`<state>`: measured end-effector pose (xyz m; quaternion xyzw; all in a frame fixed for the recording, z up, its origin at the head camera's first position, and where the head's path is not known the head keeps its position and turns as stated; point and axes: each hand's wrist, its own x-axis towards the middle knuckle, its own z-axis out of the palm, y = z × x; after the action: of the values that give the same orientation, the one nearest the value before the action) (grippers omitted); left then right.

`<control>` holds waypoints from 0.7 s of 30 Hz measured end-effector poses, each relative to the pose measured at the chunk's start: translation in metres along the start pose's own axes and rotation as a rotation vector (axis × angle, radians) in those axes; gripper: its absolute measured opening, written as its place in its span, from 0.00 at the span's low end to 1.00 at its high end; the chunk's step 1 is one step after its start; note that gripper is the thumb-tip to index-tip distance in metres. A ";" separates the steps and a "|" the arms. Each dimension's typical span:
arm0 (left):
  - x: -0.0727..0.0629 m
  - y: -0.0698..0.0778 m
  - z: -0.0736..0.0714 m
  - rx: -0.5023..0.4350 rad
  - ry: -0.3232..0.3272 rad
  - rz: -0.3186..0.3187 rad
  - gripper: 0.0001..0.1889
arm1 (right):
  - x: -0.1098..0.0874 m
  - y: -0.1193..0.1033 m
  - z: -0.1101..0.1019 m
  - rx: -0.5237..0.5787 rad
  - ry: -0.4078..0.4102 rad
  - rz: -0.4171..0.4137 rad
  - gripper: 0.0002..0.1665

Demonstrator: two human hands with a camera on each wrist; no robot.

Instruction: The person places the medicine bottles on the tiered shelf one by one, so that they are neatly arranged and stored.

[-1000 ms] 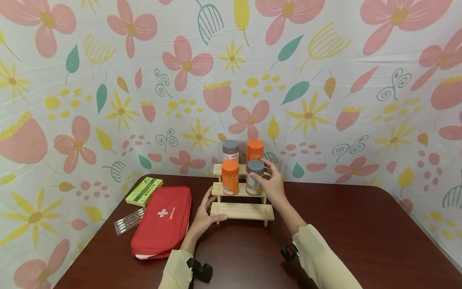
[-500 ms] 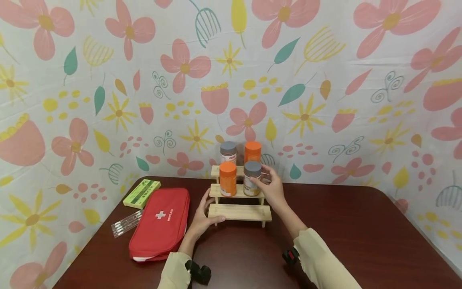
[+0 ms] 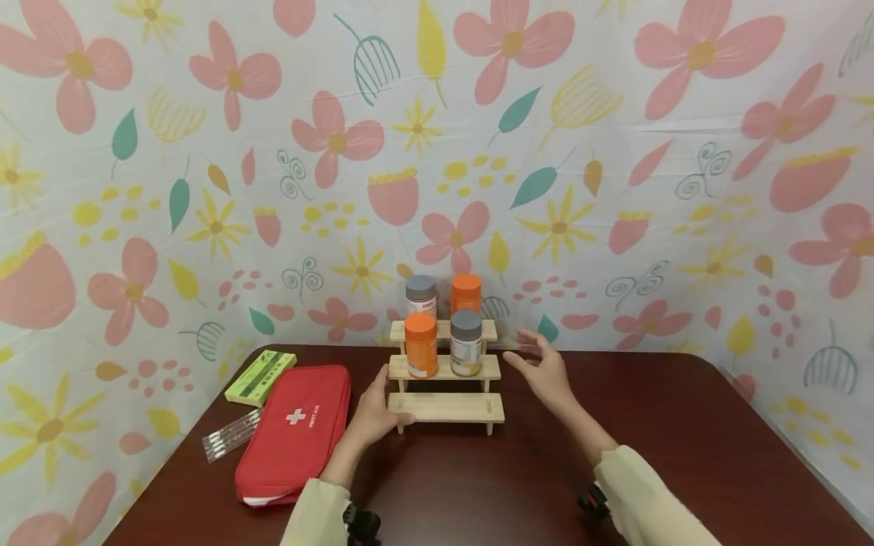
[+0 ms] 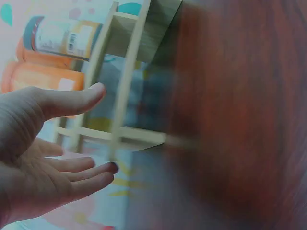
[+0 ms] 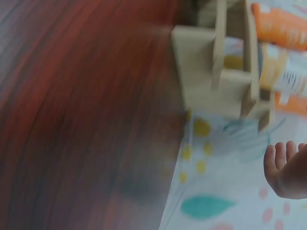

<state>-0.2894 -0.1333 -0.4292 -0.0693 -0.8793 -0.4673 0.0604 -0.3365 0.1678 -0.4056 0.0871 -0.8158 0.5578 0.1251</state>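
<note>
A small three-step wooden rack (image 3: 445,407) stands at the back of the dark red table (image 3: 683,440). On its middle step stand an orange-lidded jar (image 3: 420,346) and a grey-lidded jar (image 3: 466,343); on the top step stand a grey-lidded jar (image 3: 420,296) and an orange-lidded jar (image 3: 466,293). My left hand (image 3: 374,410) rests against the rack's lower left end, fingers straight, as the left wrist view also shows (image 4: 57,139). My right hand (image 3: 542,369) hovers open to the right of the rack, touching nothing. The right wrist view shows the rack's side (image 5: 225,81) and fingertips (image 5: 280,167).
A red first-aid pouch (image 3: 293,432) lies left of the rack. Beyond it lie a green box (image 3: 260,377) and a clear packet of thin tubes (image 3: 230,435). A floral cloth backdrop (image 3: 614,189) surrounds the table on three sides.
My right hand has let go of the grey-lidded jar on the middle step and drawn back to the right. The left hand stays at the rack.
</note>
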 end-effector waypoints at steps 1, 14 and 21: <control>0.000 0.004 -0.004 0.054 -0.011 0.011 0.54 | -0.001 0.004 -0.007 -0.024 -0.006 -0.001 0.34; 0.025 -0.004 -0.075 0.582 -0.178 0.122 0.51 | 0.008 0.034 -0.101 -0.681 -0.106 -0.147 0.46; 0.025 -0.019 -0.099 0.745 -0.110 0.185 0.52 | -0.003 0.053 -0.111 -0.888 -0.211 -0.067 0.57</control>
<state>-0.3135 -0.2243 -0.3850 -0.1466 -0.9808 -0.1042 0.0759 -0.3362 0.2909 -0.4149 0.1078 -0.9809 0.1380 0.0844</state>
